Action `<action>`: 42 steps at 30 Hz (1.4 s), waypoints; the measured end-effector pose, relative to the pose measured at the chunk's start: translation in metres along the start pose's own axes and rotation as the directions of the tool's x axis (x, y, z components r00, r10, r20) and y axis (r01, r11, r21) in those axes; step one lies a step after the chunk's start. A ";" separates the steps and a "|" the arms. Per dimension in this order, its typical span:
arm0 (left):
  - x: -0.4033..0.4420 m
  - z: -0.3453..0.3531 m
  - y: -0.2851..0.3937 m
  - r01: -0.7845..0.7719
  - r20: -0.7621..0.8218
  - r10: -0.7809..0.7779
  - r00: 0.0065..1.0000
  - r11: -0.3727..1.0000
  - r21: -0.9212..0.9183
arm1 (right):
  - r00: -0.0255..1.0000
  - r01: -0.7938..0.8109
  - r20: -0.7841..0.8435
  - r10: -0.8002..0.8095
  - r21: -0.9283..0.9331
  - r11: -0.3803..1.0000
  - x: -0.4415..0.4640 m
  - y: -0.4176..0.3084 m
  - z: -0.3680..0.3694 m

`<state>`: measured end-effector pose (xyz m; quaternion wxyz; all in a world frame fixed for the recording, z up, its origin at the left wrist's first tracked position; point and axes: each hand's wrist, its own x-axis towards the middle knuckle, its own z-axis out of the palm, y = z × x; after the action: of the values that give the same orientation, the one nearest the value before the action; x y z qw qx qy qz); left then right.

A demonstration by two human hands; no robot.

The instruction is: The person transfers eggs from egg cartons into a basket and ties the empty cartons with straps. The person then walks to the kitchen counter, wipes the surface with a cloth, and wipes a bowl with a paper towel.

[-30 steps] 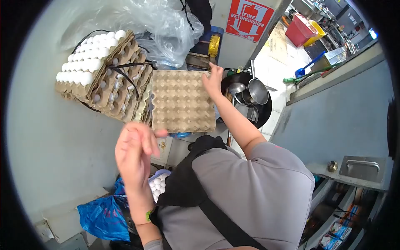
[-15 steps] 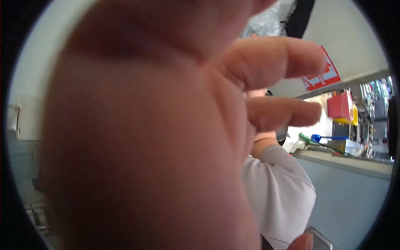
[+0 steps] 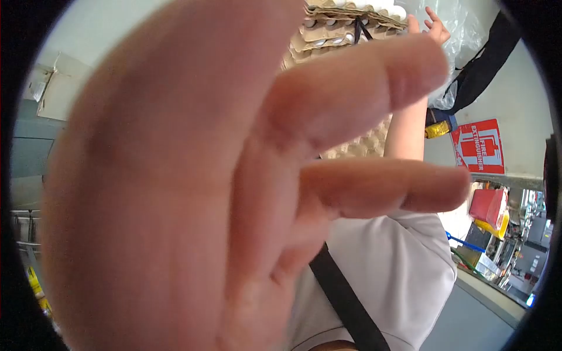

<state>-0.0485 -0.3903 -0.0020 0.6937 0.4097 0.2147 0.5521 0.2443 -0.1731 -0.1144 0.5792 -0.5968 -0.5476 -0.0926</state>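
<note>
Open and apparently empty, our left hand [image 3: 146, 205] fills our view, while our right hand [image 3: 439, 32], fingers spread, is near the stacked egg trays [image 3: 307, 35], where we need light contact to spare the eggs [image 3: 400, 11].

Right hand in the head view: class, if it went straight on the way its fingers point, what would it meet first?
Probably the clear plastic beyond the right hand, though one view leaves the depth between them unclear.
</note>
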 end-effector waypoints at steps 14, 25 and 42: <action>0.201 -0.062 -0.067 -0.340 0.311 0.201 0.929 0.130 0.931 | 0.721 0.089 0.633 -0.281 0.318 0.944 0.057 0.018 0.034; 0.292 -0.044 -0.079 -0.349 0.285 -0.216 0.934 -0.384 0.855 | 0.533 0.451 0.767 -0.358 0.101 0.887 0.073 -0.013 0.054; 0.296 -0.076 -0.079 0.009 -0.137 -0.011 0.990 1.000 -0.017 | 0.692 0.367 0.576 -0.435 0.238 0.899 0.079 0.018 0.074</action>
<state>0.0296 -0.0906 -0.0637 0.6833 0.3639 0.2594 0.5774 0.2497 -0.0663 -0.0889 0.3644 -0.4285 -0.8267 0.0116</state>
